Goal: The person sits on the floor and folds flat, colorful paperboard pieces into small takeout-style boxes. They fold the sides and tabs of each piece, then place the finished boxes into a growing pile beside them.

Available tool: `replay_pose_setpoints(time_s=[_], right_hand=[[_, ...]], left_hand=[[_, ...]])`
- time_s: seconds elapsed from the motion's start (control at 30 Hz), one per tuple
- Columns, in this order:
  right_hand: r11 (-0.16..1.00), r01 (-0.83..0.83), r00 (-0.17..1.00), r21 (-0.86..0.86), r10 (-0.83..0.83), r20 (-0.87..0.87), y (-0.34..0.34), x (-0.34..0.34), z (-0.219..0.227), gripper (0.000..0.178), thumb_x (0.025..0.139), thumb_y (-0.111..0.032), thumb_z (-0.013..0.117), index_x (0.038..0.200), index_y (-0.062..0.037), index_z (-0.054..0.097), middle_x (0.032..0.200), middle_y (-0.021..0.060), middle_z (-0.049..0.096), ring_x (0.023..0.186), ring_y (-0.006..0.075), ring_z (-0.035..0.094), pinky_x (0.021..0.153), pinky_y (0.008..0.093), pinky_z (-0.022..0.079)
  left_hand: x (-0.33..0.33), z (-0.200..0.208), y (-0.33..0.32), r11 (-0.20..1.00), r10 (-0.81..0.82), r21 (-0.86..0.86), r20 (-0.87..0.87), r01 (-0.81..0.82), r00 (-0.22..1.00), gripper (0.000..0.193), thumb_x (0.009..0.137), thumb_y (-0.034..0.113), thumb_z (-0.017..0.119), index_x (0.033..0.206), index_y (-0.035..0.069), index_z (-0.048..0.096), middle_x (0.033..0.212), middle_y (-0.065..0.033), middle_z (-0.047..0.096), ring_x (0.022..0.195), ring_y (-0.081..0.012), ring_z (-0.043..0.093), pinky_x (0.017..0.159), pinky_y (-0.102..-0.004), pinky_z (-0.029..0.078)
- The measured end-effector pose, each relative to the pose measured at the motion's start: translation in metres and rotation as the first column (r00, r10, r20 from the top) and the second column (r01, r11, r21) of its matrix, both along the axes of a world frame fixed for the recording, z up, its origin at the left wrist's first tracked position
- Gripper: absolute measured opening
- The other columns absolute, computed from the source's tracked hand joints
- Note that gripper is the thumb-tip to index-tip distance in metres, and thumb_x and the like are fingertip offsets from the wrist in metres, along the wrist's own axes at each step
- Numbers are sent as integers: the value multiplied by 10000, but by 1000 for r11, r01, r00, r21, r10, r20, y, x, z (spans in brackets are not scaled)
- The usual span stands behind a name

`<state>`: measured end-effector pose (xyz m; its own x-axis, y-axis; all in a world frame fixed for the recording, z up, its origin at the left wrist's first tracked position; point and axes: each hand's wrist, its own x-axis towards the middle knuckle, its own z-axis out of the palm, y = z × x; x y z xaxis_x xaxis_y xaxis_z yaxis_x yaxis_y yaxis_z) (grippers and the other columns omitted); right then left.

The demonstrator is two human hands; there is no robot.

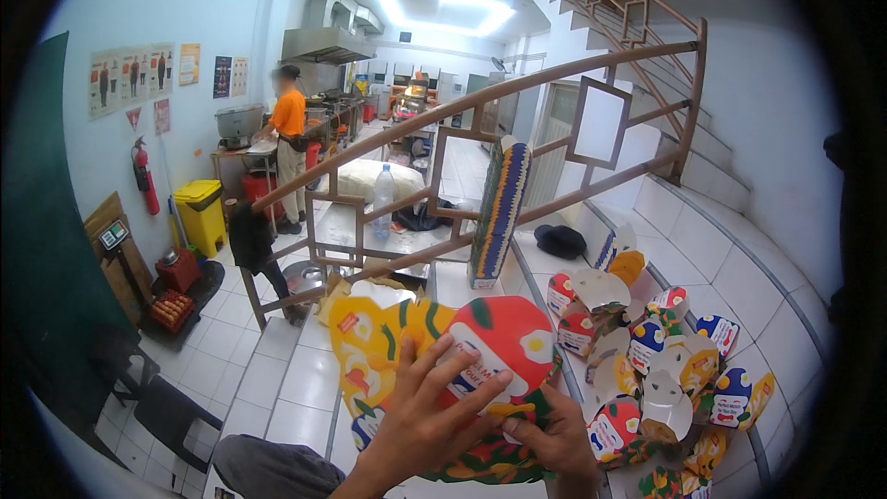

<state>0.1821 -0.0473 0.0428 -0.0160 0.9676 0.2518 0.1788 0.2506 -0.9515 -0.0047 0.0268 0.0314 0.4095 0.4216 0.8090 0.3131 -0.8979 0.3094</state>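
A colourful printed paper food carton [504, 314], red and yellow with a fried-egg picture, lies flattened in front of me. My left hand [434, 407] rests on its printed face, fingers stretched out and spread. At its lower right edge my right hand [554, 434] grips the carton, thumb on top; its other fingers are partly hidden. More yellow printed card [365, 337] shows beneath and to the left. On the steps to my right is a heap of folded food cartons [665, 402], with open tops and some tipped over.
A brown metal railing [610, 55] crosses ahead, with a tall stack of flat cartons [499, 212] against it. A dark cap [560, 241] lies on the step. Behind the railing stand a plastic bottle [382, 199] and a person in orange [288, 115] at a counter.
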Motion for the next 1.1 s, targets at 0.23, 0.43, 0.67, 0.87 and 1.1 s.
replay_pose_setpoints(time_s=[0.23,0.43,0.67,0.87,1.1], right_hand=[[996,-90,921,-24,74,-382,-4,-9,-1,477,851,-37,683,1267,55,468,1185,150,593,1084,182,584,935,334,497],[999,-1,968,-32,-7,-252,3,-8,-4,538,869,16,628,1351,62,392,1265,168,541,1131,214,567,989,354,464],[986,90,955,138,-46,-292,0,-12,-6,540,863,42,613,1352,62,385,1303,205,498,1202,241,517,1016,354,430],[858,150,780,492,-408,475,-8,3,-4,362,844,-21,660,1199,1,592,1188,187,534,1065,268,595,937,353,480],[788,264,800,556,-501,331,-5,-5,0,507,686,-39,822,1156,-76,635,1144,110,574,996,204,591,784,320,496]], left_hand=[[6,-4,2,999,41,-21,-4,-42,999,485,758,208,789,1216,254,637,1365,-132,428,1355,-401,320,1121,-627,165],[13,-7,0,998,-35,-60,-3,34,999,475,760,206,786,1211,241,640,1354,-124,453,1348,-406,336,1100,-671,145],[17,-11,2,998,13,-53,2,-13,1000,486,732,222,805,1194,237,653,1310,-69,516,1340,-361,371,1103,-649,179],[17,-18,6,991,-130,0,68,130,989,420,754,169,774,1160,192,671,1155,-4,627,1223,-295,512,1086,-620,231],[12,-13,2,992,-126,0,106,127,986,310,769,71,736,1052,194,713,1013,20,681,1132,-220,596,1099,-603,264]])
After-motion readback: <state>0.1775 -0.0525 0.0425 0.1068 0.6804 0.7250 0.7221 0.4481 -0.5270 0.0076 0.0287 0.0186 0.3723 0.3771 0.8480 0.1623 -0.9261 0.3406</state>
